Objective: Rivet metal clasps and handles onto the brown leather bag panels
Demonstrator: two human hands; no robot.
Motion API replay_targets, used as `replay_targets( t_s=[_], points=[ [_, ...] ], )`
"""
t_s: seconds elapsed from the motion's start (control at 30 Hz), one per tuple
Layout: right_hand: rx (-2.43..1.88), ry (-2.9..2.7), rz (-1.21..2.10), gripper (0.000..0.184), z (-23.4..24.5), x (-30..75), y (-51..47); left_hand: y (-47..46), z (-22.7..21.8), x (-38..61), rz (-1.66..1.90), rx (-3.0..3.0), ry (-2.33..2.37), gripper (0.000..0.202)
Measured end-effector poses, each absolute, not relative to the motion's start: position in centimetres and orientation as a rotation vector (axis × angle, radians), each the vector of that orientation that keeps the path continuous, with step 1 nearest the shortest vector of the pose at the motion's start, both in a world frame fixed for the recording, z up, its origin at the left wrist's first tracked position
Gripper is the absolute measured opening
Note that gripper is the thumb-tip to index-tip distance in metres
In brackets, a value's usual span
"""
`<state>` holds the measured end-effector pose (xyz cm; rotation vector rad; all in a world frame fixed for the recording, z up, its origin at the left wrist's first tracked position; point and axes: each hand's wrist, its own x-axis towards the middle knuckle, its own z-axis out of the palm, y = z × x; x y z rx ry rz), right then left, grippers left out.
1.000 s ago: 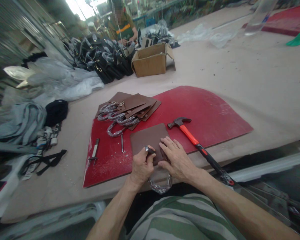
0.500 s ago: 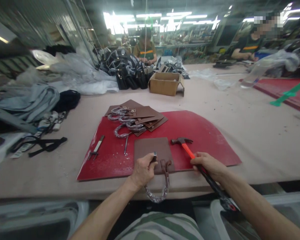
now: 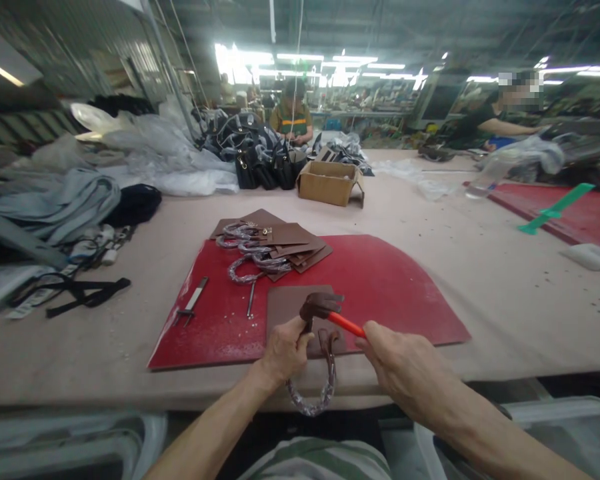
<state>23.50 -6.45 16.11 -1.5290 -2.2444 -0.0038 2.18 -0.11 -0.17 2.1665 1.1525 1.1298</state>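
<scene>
My left hand (image 3: 283, 350) is closed round a short upright metal punch (image 3: 308, 327) above a brown leather panel (image 3: 291, 301). My right hand (image 3: 405, 360) grips a claw hammer (image 3: 347, 323) by its red and black handle. The hammer's head is over the top of the punch and hides it; whether they touch I cannot tell. A curved bag handle (image 3: 313, 405) in clear plastic film lies at the panel's near edge and hangs toward me, with a loose strap end curling up. The panel rests on a red board (image 3: 395, 287).
Brown panels with wrapped handles (image 3: 285, 238) are stacked at the board's back. A thin metal rod (image 3: 251, 300) and a metal marking tool (image 3: 197, 295) lie on its left. Beyond stand a cardboard box (image 3: 325, 189) and black bags (image 3: 260, 167). Two people sit across the table.
My right hand has brought the hammer left and up, from beside the panel to over the punch. My left hand keeps its hold on the punch. The co-worker at right has stretched out an arm.
</scene>
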Motion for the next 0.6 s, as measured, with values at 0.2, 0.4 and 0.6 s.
replay_targets(
  t_s=[0.2, 0.4, 0.6],
  points=[
    [-1.514, -1.999, -0.165, 0.03, 16.9, 23.2, -6.8, -0.1, 0.2, 2.2, 1.148, 2.193, 1.14, 0.018],
    [-1.72, -2.302, 0.161, 0.028, 15.2, 24.3, -7.2, -0.2, 0.2, 2.0, 1.115, 2.171, 1.129, 0.02],
    [-1.975, -2.037, 0.438, 0.037, 10.8, 27.8, -4.3, -0.1, 0.4, 1.9, 1.097, 2.167, 1.123, 0.015]
  ],
)
